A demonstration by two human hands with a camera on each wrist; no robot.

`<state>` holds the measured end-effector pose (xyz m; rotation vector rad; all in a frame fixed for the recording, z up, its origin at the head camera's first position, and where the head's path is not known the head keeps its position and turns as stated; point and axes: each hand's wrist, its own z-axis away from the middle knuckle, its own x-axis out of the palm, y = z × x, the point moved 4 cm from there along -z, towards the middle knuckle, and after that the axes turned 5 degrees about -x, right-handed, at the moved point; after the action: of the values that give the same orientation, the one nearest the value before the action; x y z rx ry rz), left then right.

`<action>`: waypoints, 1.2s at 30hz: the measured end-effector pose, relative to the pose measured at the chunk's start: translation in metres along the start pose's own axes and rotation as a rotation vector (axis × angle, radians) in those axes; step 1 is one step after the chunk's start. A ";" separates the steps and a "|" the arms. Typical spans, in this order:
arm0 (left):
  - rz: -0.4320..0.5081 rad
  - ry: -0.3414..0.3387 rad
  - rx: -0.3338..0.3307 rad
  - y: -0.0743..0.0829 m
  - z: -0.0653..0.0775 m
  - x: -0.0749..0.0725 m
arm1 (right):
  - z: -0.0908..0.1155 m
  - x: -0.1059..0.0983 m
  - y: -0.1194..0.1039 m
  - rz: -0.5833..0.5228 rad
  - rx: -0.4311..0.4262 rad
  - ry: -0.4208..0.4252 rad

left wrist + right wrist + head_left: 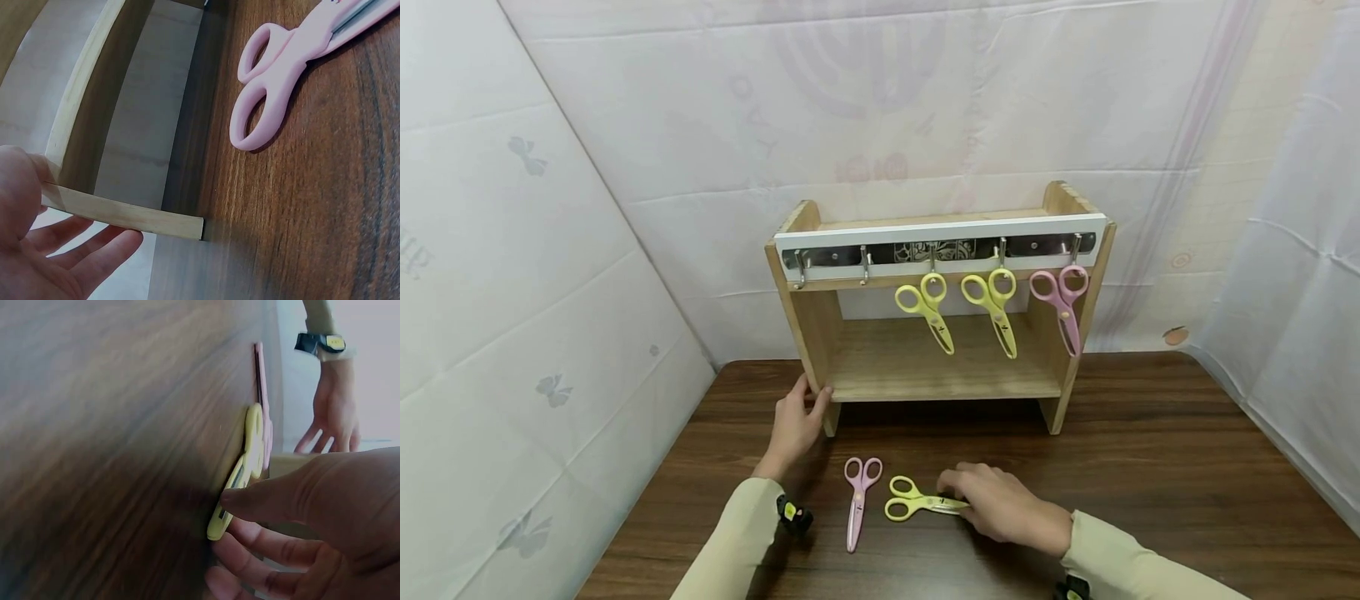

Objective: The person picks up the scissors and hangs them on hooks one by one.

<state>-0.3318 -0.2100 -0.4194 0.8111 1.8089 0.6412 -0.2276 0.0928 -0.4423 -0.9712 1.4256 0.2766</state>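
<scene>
My left hand (793, 423) grips the lower left side panel of a wooden shelf (947, 387), thumb in front and fingers round the outer side. Yellow scissors (912, 500) lie on the table with their handles to the left. At their blade end my right hand (1000, 504) pinches the tip, the thumb on one face and fingers along the other in the right wrist view. Between the hands lie pink scissors (856, 504), handles toward the shelf; their handles show large in the left wrist view.
A white rail (842, 227) with several metal hooks runs across the shelf's top front. Two yellow scissors (930, 312) and one pink pair (1063, 308) hang from its middle and right hooks. The two left hooks (865, 265) are bare. Pale cloth walls surround the brown table (1172, 467).
</scene>
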 end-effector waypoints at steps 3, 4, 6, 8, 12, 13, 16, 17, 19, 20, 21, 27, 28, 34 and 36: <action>0.002 0.000 0.002 0.000 0.000 0.000 | 0.001 -0.001 0.004 -0.006 0.007 -0.019; 0.003 -0.002 0.002 0.000 0.000 0.000 | 0.001 -0.001 0.005 -0.004 0.008 -0.023; 0.004 -0.006 0.002 0.000 0.000 0.000 | 0.001 -0.001 0.005 -0.003 0.008 -0.027; 0.004 -0.008 0.002 0.001 0.000 0.000 | 0.001 -0.001 0.005 -0.003 0.002 -0.026; 0.010 -0.007 0.002 0.000 0.001 0.000 | 0.000 0.000 0.006 -0.020 -0.002 -0.026; 0.012 -0.006 0.002 0.000 0.001 0.000 | 0.000 0.000 0.007 -0.026 -0.004 -0.025; 0.015 -0.003 0.005 0.000 0.001 0.001 | 0.000 0.001 0.007 -0.024 -0.018 -0.010; 0.015 -0.001 0.007 0.000 0.001 0.001 | 0.000 0.001 0.007 -0.024 -0.022 -0.004; 0.013 0.004 0.011 -0.001 0.000 0.001 | -0.001 0.001 0.007 -0.025 -0.031 0.004; 0.013 0.006 0.013 -0.001 0.000 0.001 | -0.001 0.001 0.008 -0.028 -0.031 0.006; 0.014 0.009 0.014 -0.001 0.000 0.000 | -0.001 0.001 0.008 -0.035 -0.030 0.005; 0.006 0.008 0.015 -0.001 0.001 0.000 | -0.001 0.002 0.010 -0.057 -0.010 -0.017; 0.005 0.005 0.013 -0.001 0.001 0.001 | 0.000 0.002 0.010 -0.061 -0.009 -0.019; 0.012 0.000 0.006 -0.001 0.001 0.001 | 0.000 0.002 0.011 -0.068 -0.012 -0.018; 0.014 0.002 0.008 0.000 0.001 0.001 | 0.001 0.002 0.011 -0.058 -0.025 -0.010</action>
<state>-0.3315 -0.2094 -0.4205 0.8290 1.8097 0.6446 -0.2343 0.0992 -0.4482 -1.0288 1.3859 0.2570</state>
